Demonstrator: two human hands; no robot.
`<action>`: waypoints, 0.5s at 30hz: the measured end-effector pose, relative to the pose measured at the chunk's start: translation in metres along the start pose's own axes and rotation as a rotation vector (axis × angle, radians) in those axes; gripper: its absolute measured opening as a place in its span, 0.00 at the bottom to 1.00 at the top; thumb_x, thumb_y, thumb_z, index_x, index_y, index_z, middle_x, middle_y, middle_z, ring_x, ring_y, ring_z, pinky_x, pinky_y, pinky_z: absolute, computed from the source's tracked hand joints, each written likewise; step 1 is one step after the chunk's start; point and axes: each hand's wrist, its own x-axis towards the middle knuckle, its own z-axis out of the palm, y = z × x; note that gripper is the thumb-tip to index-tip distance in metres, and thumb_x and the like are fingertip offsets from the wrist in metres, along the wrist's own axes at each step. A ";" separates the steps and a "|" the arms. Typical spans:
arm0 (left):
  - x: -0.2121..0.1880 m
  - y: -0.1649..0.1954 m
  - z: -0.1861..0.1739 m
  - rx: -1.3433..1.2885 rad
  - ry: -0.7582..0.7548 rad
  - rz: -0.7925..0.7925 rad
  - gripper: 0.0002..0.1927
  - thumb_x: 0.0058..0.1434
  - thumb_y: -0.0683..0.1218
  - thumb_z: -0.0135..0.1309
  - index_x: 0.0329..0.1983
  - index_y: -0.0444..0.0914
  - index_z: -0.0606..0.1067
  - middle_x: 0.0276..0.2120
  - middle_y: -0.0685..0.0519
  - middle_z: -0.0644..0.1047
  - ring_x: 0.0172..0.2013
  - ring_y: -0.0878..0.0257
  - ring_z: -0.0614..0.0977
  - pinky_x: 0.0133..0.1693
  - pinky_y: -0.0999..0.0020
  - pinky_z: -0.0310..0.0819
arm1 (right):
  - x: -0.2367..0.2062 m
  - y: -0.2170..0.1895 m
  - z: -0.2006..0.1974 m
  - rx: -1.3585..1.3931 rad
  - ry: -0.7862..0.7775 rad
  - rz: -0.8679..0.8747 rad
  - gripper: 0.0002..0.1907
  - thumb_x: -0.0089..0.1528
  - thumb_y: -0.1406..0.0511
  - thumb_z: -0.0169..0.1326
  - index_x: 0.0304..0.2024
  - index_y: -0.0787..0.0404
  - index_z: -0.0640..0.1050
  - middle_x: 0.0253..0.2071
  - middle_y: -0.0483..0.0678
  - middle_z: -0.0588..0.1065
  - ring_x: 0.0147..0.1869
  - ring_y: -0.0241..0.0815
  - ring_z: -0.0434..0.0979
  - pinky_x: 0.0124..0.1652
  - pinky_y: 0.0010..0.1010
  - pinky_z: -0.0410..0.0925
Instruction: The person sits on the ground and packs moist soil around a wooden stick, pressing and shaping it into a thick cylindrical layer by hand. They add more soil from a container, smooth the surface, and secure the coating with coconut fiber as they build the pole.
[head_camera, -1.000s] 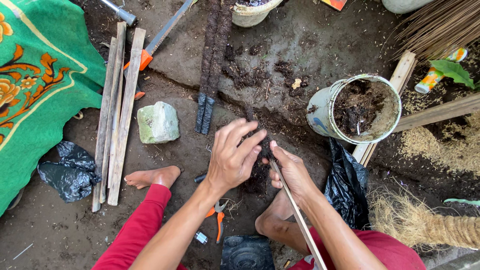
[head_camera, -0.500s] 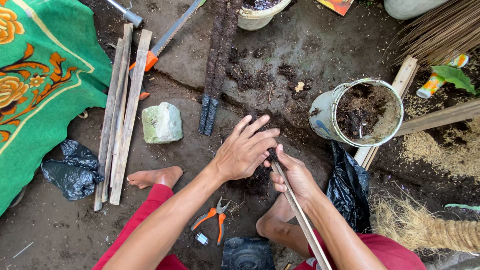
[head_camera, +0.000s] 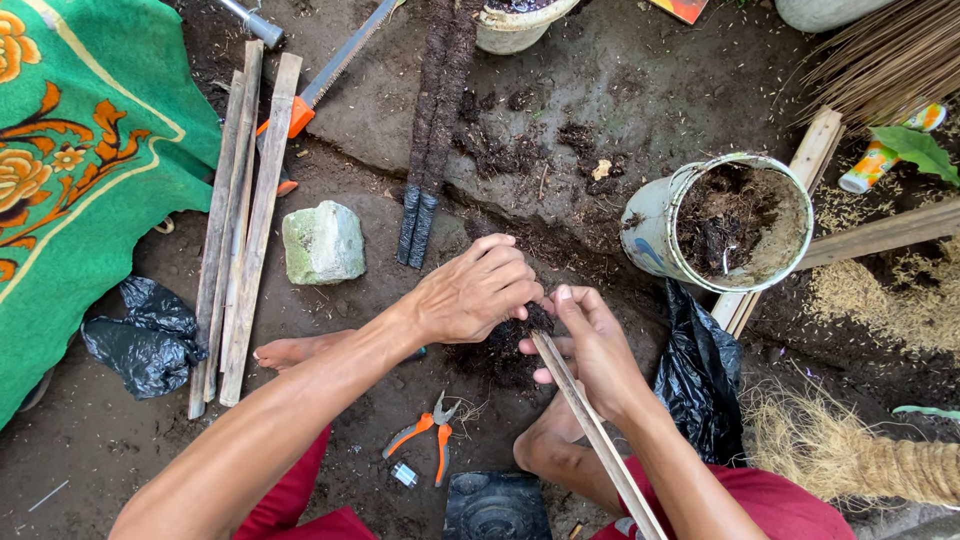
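Left hand closes from spread to curled over the fibre clump at the stick's tip.

Since the earlier frame the left hand (head_camera: 475, 292) has drawn its fingers together and now cups a dark clump of fibre (head_camera: 535, 318) against the top end of the wooden stick (head_camera: 590, 430); the right hand (head_camera: 590, 345) pinches the stick just below, thumb and fingers shut around it. The work looks early: only the tip carries fibre, the rest of the stick is bare. Two fully wrapped dark poles (head_camera: 432, 130) lie on the ground ahead, near a stone (head_camera: 323, 243). A bucket (head_camera: 655, 225) of dark fibre stands to the right; orange pliers (head_camera: 428, 435) lie by the feet.
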 end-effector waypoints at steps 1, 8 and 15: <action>0.001 0.000 0.000 -0.001 0.005 -0.003 0.10 0.67 0.48 0.55 0.47 0.39 0.74 0.42 0.52 0.73 0.52 0.53 0.75 0.65 0.50 0.63 | -0.004 -0.001 0.002 -0.083 0.025 -0.078 0.18 0.63 0.52 0.49 0.47 0.57 0.71 0.44 0.43 0.77 0.35 0.40 0.84 0.22 0.27 0.75; 0.010 -0.001 0.001 -0.016 0.005 0.000 0.10 0.67 0.49 0.55 0.46 0.39 0.73 0.42 0.52 0.74 0.53 0.54 0.76 0.67 0.50 0.62 | -0.021 0.004 0.005 -0.377 0.184 -0.291 0.15 0.64 0.61 0.58 0.46 0.68 0.80 0.36 0.50 0.84 0.33 0.34 0.84 0.23 0.22 0.71; 0.017 0.000 -0.006 0.051 0.004 -0.018 0.17 0.67 0.53 0.55 0.54 0.39 0.75 0.48 0.54 0.77 0.59 0.55 0.75 0.68 0.46 0.57 | -0.011 0.002 -0.002 -0.230 0.127 -0.270 0.20 0.64 0.62 0.55 0.55 0.68 0.78 0.37 0.49 0.84 0.30 0.34 0.84 0.20 0.21 0.70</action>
